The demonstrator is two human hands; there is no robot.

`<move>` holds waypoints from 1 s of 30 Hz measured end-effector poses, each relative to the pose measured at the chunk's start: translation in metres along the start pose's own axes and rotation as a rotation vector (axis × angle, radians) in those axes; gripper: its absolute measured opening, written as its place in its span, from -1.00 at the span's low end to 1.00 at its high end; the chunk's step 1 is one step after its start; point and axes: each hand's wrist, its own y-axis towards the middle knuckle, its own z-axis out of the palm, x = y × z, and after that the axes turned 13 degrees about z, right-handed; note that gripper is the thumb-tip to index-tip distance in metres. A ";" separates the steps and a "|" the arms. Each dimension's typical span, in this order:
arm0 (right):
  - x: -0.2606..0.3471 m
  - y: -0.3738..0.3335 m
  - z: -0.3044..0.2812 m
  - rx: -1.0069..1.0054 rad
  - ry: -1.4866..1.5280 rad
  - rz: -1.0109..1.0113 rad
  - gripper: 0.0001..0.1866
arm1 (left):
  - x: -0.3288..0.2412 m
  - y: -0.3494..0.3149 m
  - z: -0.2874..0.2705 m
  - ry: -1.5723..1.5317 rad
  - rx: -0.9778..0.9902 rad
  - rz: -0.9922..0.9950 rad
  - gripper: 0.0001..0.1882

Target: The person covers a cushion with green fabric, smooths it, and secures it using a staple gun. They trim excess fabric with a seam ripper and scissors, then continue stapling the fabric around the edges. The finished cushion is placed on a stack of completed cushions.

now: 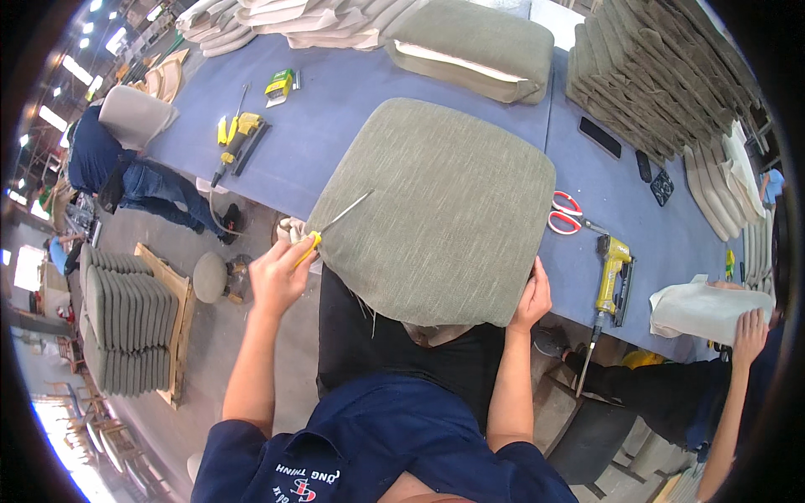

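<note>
A grey-green fabric seat cushion rests partly on the blue table and juts over its front edge toward my lap. At the cushion's left edge my left hand is closed round the yellow handle of a slim metal-shafted tool, a screwdriver or awl; I cannot tell which. The shaft lies over the cushion top, pointing away to the right. My right hand grips the cushion's near right edge, some fingers hidden behind it. Loose threads hang from the near left edge, and pale material shows below the cushion.
Red-handled scissors and a yellow staple gun lie to the right; another staple gun lies left. Behind are a thick cushion and stacked covers. A co-worker's hand holds a pale piece at right.
</note>
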 end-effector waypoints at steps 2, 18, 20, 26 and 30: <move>0.003 0.000 0.011 0.016 0.023 -0.039 -0.56 | 0.008 -0.058 0.061 -0.546 -0.258 -0.380 -0.64; 0.001 0.001 0.004 0.025 -0.016 -0.066 -0.54 | -0.022 -0.028 0.026 -0.870 0.001 -0.685 -0.63; 0.002 0.001 0.004 0.032 -0.017 -0.045 -0.54 | -0.022 -0.031 0.021 -1.305 0.067 -0.987 -0.62; 0.000 0.000 0.000 0.016 -0.033 -0.070 -0.53 | -0.053 -0.031 0.047 -1.170 0.019 -0.798 -0.59; -0.006 0.001 0.008 0.045 0.017 -0.014 -0.52 | -0.039 -0.046 0.058 -2.214 -0.227 -1.112 -0.50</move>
